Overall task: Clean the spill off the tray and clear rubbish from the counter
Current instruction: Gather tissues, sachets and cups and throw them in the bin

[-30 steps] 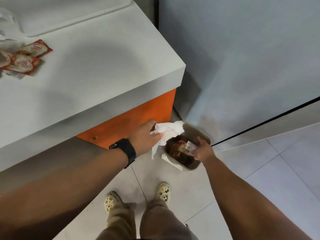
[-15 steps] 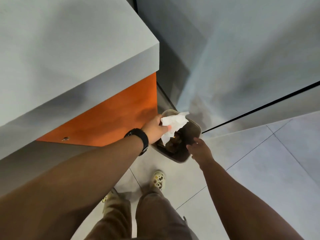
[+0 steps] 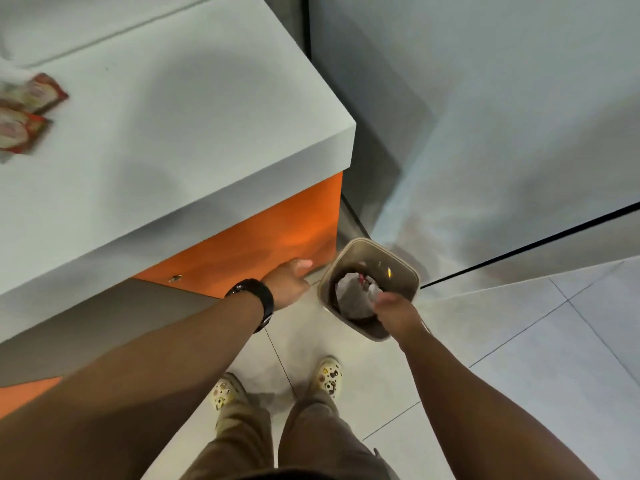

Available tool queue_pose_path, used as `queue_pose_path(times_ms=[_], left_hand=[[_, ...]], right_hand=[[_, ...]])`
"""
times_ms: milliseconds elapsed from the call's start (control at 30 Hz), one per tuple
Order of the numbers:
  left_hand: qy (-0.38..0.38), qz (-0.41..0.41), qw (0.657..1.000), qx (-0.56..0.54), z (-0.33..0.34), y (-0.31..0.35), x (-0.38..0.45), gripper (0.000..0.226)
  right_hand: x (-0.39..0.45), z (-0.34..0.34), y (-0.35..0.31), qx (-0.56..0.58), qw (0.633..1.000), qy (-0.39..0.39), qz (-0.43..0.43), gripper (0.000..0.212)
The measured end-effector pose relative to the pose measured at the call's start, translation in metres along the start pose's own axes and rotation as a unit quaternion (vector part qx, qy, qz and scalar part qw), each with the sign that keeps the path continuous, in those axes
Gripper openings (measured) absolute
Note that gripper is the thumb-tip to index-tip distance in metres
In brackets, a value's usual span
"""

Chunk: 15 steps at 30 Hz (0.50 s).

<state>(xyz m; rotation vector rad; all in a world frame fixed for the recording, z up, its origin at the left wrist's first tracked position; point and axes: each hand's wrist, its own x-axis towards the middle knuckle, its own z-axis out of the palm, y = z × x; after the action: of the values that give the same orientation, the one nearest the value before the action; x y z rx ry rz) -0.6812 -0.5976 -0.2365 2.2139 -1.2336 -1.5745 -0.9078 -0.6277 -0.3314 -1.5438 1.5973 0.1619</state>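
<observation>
Empty grip on the left hand (image 3: 289, 284), fingers loosely spread beside the bin (image 3: 401, 268). Right hand (image 3: 394, 311) holds the bin's near rim. Red sauce sachets (image 3: 26, 116) lie flat on the smooth grey bench (image 3: 190, 109), far left. Crumpled white tissue (image 3: 353, 297) sits inside the tan, rounded-square bin on the tiled floor (image 3: 519, 358).

head cam | steep downward look | counter (image 3: 166, 140) corner near | left edge seemingly blurred
</observation>
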Motion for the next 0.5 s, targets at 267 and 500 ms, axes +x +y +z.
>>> queue_pose_path(times_ms=[267,500], left_hand=[[0.062,0.055,0.996,-0.033,-0.052,-0.006,-0.077,0.033],[0.133,0.123,0.980,-0.080,-0.098,-0.013,-0.132,0.029]], right_hand=[[-0.034,-0.025,-0.103,0.196,0.976,-0.079,-0.042,0.013],[-0.079,-0.053,-0.198,0.144,0.951,-0.235,-0.137,0.003]])
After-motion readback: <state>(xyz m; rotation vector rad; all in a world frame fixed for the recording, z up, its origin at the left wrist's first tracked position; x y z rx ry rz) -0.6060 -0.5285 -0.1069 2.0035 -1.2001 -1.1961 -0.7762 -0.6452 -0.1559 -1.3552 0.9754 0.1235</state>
